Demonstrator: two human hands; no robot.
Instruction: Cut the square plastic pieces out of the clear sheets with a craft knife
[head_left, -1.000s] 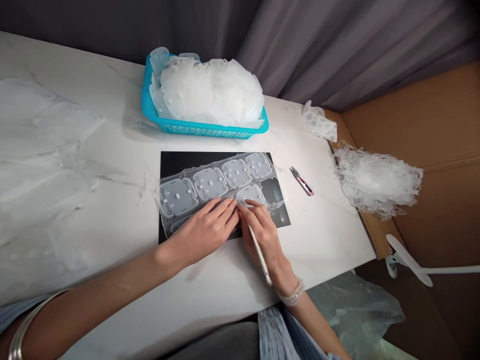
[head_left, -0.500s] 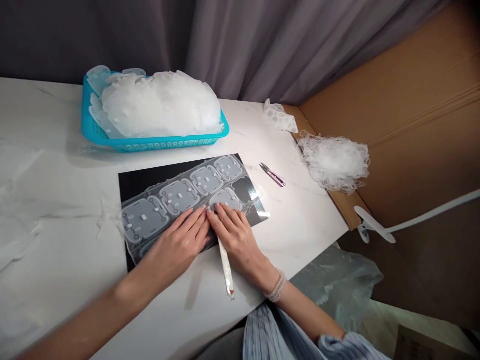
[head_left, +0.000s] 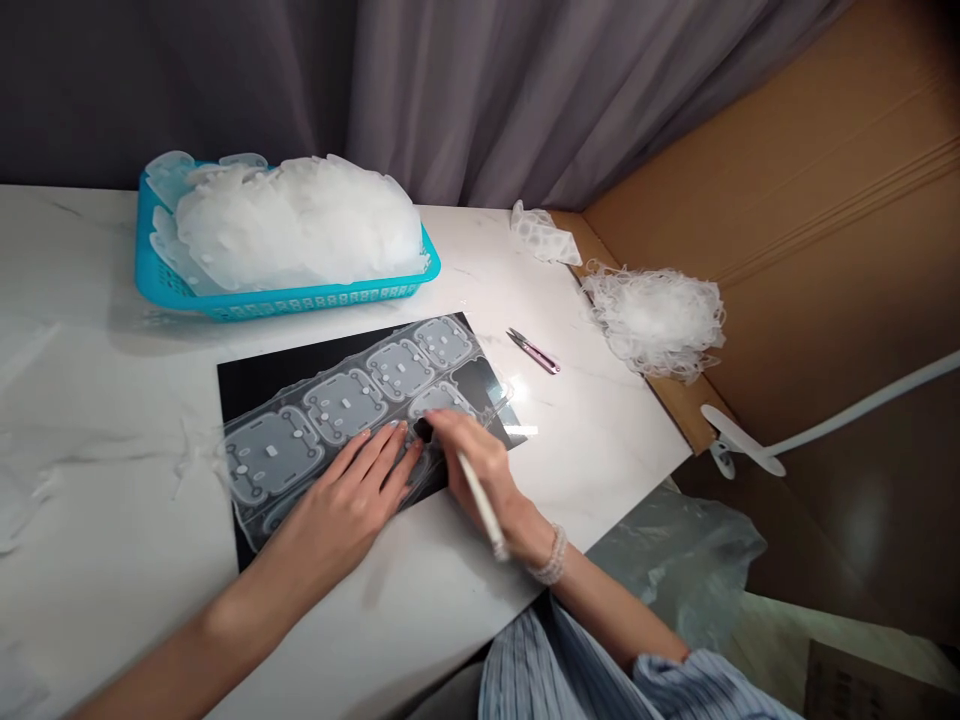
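A translucent plastic sheet point(head_left: 346, 403) with moulded rounded-square pieces lies on a black board point(head_left: 262, 370). My left hand point(head_left: 360, 500) rests flat on the sheet's lower part, fingers extended and slightly apart. Close beside it, my right hand point(head_left: 480, 465) is closed around a slim white stick-like tool point(head_left: 484, 508). The tool's rear end slants out toward me; its working tip is hidden by the fingers. Near the right fingertips is a small dark patch, and another black gap shows at the sheet's right end.
A blue basket point(head_left: 315, 300) heaped with translucent pieces point(head_left: 300, 220) stands behind the board. Thread snips point(head_left: 534, 351) lie to its right. A tangle of clear plastic scraps point(head_left: 656, 320) sits by the cardboard wall point(head_left: 825, 220), near a perforated white scrap point(head_left: 545, 234). A plastic bag point(head_left: 675, 560) hangs below the table edge.
My right hand has lifted slightly and turned, swinging the white tool's rear end to the right. It has moved apart from my left hand, which stays on the sheet. The view has shifted a little.
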